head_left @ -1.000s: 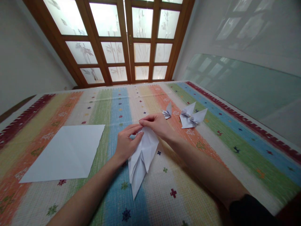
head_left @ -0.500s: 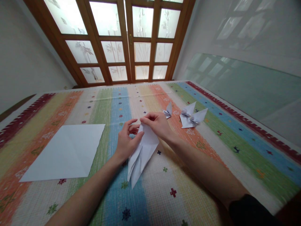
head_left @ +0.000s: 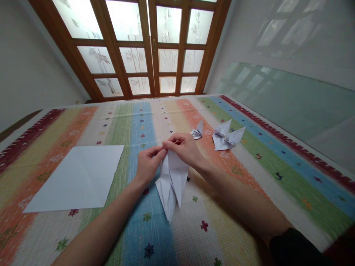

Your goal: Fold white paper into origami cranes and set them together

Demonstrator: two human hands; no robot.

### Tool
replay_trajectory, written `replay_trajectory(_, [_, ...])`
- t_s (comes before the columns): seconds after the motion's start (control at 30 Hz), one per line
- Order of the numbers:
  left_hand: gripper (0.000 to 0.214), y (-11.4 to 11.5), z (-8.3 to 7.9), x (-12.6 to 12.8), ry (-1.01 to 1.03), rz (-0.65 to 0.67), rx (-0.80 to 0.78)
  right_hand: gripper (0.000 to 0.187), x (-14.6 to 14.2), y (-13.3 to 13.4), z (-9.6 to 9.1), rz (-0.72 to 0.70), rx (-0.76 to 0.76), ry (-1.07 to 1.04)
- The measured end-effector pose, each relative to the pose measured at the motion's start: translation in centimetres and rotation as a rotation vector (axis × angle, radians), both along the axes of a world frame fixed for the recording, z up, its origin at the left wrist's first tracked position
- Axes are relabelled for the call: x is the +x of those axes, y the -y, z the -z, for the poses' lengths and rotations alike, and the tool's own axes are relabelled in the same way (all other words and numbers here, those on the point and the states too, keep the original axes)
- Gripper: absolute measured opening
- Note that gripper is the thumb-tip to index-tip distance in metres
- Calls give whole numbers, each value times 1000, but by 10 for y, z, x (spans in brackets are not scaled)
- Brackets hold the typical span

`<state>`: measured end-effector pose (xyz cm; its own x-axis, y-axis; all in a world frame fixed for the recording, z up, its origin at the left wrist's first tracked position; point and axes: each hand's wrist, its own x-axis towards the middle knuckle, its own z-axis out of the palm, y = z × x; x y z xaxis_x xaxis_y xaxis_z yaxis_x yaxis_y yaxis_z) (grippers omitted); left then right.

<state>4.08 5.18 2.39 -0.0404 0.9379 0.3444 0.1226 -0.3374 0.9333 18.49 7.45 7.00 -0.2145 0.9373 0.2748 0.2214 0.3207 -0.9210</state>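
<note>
The far end of the folded paper point(head_left: 172, 181) is hidden under the two hands, so the creasing of its upper tip cannot be made out. The right hand point(head_left: 184, 147) covers that end from above, and its thumb is out of sight beneath the curled fingers point(head_left: 175, 139). Both forearms run off the near edge of the picture, and a dark sleeve point(head_left: 294, 247) is cut off at the lower right corner. The inner layers of the paper show only as faint creases. Whether its tip rests on the cloth or is lifted off it cannot be told.

The paper is a long, narrow white shape. Its long axis runs from the far side of the counter point(head_left: 249, 207) toward the near edge, about midway between the left and right edges, over the blue and pale stripes of the cloth. Its sharp point aims at the near edge, and its broad end is up at the hands.

The left hand point(head_left: 146, 166) pinches that broad end from the left, fingers drawn narrow onto it. The right hand grips the same end from the right. The two sets of fingertips meet there, and the rest of the paper stretches out nearward of them.

A flat white sheet point(head_left: 80, 177) lies toward the left edge, apart from the left hand. A small folded figure point(head_left: 197, 132) sits just beyond the right hand, with a larger folded figure point(head_left: 227, 137) further right.
</note>
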Motion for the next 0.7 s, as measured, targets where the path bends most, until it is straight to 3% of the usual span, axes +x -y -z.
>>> replay_trajectory(0.27, [19,5,-2,4,-71,-67,69,21,-2,3,-1,52,9,0])
replay_trajectory(0.7, [20,6,-1,1,-170,-18,91,22,-1,5,-4,102,43,-9])
